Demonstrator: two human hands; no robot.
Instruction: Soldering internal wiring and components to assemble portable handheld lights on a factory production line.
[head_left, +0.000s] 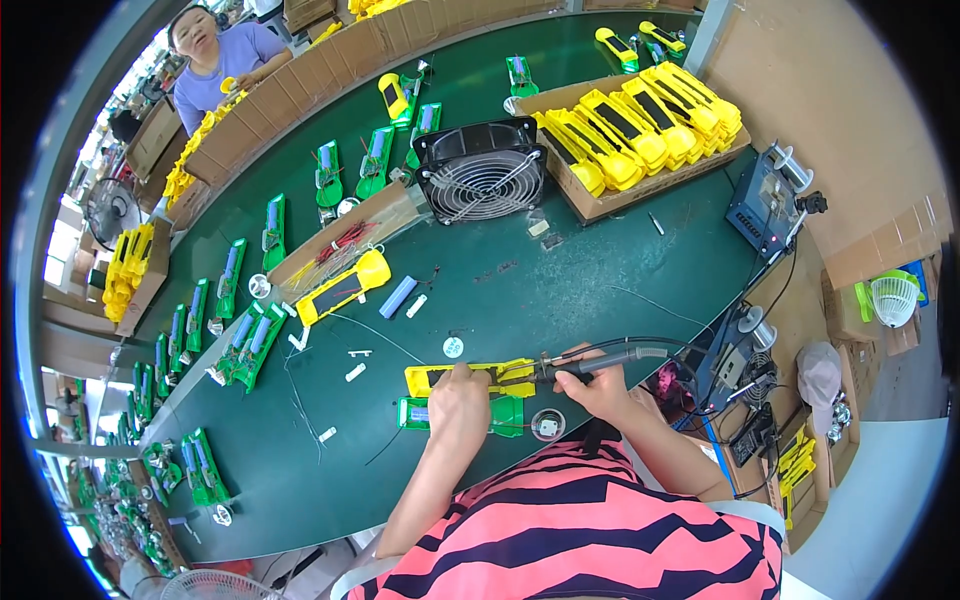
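Observation:
My left hand (460,408) is closed over a yellow plastic casing (418,380) lying on the green table in front of me; its fingertips are partly hidden. In my right hand (598,388) is a soldering iron (622,357) with a cable, its tip pointing left at the casing's right part. Just below the casing lies an open green housing (508,417) with a blue cylindrical cell in it, partly covered by my left hand. A round clear lamp head (548,425) sits at its right end.
A black fan (485,175) stands beyond my hands, beside a cardboard box (600,207) of yellow casings. Soldering units (765,215) with wire spools are at the right. Green housings (230,275) line the left. A loose blue cell (398,298) lies mid-table. Another person (225,65) sits across.

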